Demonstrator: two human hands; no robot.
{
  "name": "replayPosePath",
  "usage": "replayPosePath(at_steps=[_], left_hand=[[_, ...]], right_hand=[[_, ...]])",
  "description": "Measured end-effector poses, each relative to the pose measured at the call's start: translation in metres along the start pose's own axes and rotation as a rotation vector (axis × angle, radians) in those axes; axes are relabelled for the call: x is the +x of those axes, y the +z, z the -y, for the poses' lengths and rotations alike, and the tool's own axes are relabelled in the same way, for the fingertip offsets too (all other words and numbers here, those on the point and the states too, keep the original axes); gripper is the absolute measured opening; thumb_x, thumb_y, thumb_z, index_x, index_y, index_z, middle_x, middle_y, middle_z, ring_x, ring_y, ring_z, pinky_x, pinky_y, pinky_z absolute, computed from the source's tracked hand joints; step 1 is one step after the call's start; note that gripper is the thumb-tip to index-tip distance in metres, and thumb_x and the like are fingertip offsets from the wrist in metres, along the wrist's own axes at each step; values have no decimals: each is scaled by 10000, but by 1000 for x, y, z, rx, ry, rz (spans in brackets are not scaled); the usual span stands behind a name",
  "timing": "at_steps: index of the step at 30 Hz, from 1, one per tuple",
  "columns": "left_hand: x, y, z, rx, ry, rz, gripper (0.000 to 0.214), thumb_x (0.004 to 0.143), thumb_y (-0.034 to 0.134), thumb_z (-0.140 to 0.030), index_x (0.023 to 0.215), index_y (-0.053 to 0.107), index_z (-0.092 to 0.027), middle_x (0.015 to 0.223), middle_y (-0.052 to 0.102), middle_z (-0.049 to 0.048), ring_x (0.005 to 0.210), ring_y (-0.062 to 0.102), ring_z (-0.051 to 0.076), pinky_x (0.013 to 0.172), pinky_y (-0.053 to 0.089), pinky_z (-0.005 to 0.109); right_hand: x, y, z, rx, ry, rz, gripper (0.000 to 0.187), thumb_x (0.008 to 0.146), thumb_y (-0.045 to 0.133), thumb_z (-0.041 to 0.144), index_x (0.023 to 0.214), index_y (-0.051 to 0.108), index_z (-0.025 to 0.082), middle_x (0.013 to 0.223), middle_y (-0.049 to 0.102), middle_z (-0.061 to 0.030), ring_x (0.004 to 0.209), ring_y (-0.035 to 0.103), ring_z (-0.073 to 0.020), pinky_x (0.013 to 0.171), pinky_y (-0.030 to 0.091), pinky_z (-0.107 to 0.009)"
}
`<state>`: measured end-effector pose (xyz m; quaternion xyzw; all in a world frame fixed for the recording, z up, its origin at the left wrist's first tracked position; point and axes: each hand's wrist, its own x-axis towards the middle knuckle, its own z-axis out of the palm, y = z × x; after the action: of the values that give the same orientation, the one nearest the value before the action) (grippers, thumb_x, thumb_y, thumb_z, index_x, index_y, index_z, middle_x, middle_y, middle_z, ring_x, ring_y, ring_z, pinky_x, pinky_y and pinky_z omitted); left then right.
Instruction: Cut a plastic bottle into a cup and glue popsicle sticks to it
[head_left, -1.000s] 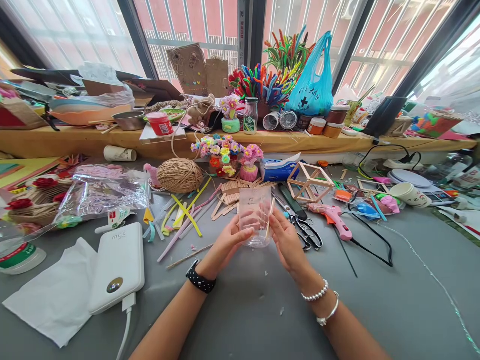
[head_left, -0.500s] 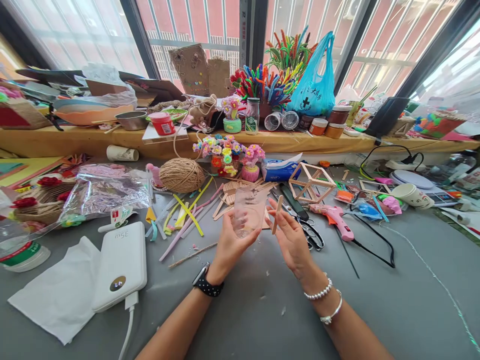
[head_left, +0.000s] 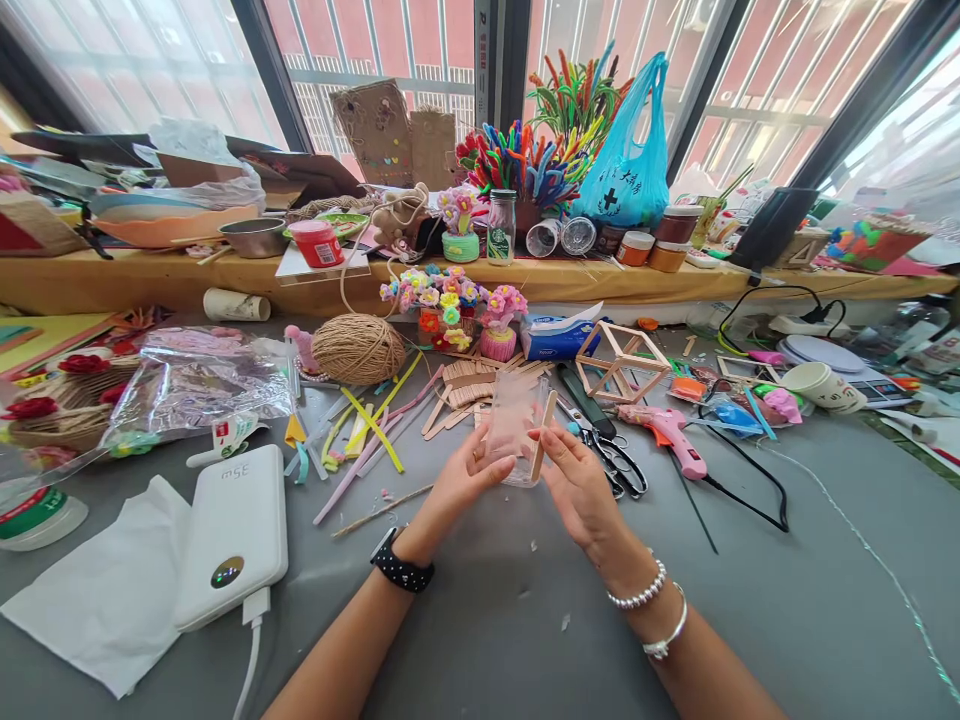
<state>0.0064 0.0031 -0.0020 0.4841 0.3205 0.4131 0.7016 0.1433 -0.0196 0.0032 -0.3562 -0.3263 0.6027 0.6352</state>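
Observation:
My left hand (head_left: 466, 482) is closed round the lower left side of a clear plastic cup (head_left: 514, 415), which stands nearly upright above the grey table. Between the thumb and fingers of my right hand (head_left: 581, 480) is a wooden popsicle stick (head_left: 543, 437), held upright along the cup's right side. Stick and cup look to be touching, or nearly so. Just behind the cup lies a fanned pile of popsicle sticks (head_left: 459, 385). Black-handled scissors (head_left: 619, 462) rest to the right of my right hand.
A pink glue gun (head_left: 667, 440) with a black cord lies at right, near a wooden stick frame (head_left: 622, 362). A twine ball (head_left: 358, 350) and pipe cleaners (head_left: 375, 430) are at left. A white power bank (head_left: 236, 535) lies near front left, beside a tissue (head_left: 97, 590).
The cup has shifted right and become more upright. My right hand has brought the popsicle stick from a small distance away to the cup's right side.

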Motion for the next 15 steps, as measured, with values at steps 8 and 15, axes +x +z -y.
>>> replayPosePath(at_steps=[8,15], left_hand=[[-3,8,1,-60,-52,-140,607,644,689,-309,1159,393,-183,1240,484,144,1101,494,276,907,392,406],[-5,11,-1,-56,-88,-118,644,659,666,-362,1189,337,-200,1232,481,152,1040,535,274,818,446,394]], right_hand=[[-1,1,-1,-187,-125,-201,187,658,650,396,669,620,212,1027,578,-40,1048,478,-195,901,359,-343],[-3,1,7,-340,-134,-87,211,679,631,394,656,585,189,540,489,48,489,413,-79,475,335,-217]])
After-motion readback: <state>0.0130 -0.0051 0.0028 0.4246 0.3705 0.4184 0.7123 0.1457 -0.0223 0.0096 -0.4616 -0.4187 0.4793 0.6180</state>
